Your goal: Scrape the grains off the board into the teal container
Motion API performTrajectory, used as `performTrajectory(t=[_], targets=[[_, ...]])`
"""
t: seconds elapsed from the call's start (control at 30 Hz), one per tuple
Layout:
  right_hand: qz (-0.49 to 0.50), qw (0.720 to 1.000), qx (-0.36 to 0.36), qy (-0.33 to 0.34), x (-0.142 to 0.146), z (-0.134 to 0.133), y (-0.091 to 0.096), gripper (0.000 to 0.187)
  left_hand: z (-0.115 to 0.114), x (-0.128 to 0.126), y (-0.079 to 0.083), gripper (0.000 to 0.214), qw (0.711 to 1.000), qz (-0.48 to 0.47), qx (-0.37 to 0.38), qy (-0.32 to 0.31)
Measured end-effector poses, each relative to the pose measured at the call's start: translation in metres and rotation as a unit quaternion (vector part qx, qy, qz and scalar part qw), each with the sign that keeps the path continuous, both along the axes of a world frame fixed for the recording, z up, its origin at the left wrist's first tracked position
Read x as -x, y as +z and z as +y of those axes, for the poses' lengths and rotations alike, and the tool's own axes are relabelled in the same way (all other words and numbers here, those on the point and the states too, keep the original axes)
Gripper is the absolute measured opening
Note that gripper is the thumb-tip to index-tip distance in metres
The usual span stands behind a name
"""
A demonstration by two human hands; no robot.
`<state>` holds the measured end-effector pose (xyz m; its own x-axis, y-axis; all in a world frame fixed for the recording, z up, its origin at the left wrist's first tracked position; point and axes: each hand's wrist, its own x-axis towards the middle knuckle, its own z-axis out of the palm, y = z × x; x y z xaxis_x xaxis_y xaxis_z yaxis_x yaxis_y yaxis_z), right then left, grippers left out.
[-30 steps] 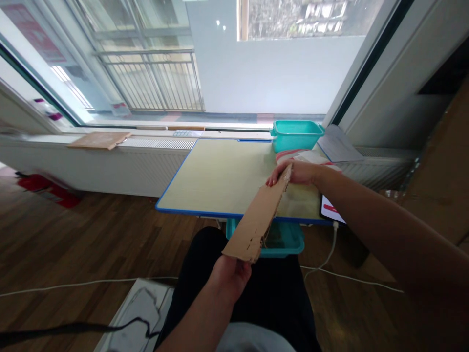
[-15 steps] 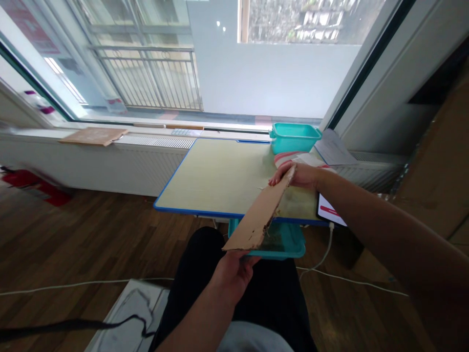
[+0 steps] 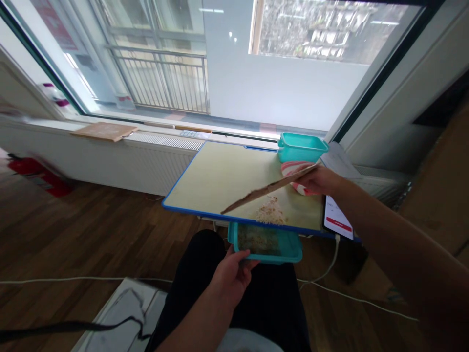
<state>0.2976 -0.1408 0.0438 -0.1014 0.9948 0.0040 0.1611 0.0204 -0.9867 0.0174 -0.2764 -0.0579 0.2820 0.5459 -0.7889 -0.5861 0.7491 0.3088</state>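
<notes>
My right hand (image 3: 318, 180) grips one end of a piece of cardboard (image 3: 269, 189), tilted edge-on above the table (image 3: 220, 171). Behind the cardboard's near edge, a pile of pale shavings or crumbs (image 3: 271, 212) lies close to the table's blue front edge. Just below that edge, my left hand (image 3: 234, 271) holds a teal plastic tub (image 3: 293, 247) by its near rim, thumb on top. Through the tub's opening I see brownish bits on the bottom; what they are is unclear. Part of a red-and-white striped cloth (image 3: 289, 167) shows beyond the cardboard.
A second teal tub (image 3: 302, 146) stands at the table's back right. A phone (image 3: 339, 220) with a white cable (image 3: 335, 256) lies at the right edge. A flat brown board (image 3: 104, 131) rests on the radiator, and a red fire extinguisher (image 3: 38, 176) is on the floor at left.
The cardboard has turned from broad face up over the tub to edge-on above the table, exposing the pile. My right hand moved slightly right; my left hand still holds the tub.
</notes>
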Motion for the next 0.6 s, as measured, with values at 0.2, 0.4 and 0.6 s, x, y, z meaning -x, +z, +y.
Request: performTrajectory(t=[0.2,0.4,0.6], targets=[[-0.136,0.983,-0.075,-0.101,-0.007,-0.036,-0.006,0.031,-0.002,0.003,0.001,0.037,1.000,-0.010,0.005,0.002],[-0.273,0.935,-0.087,-0.209,0.002,-0.063,-0.027,0.022,-0.007,0.000,0.000,0.039,1.000,-0.023,0.010,-0.001],[-0.292,0.930,-0.093,-0.203,0.006,-0.072,-0.034,0.020,-0.008,-0.004,-0.002,0.038,1.000,-0.025,-0.001,-0.018]])
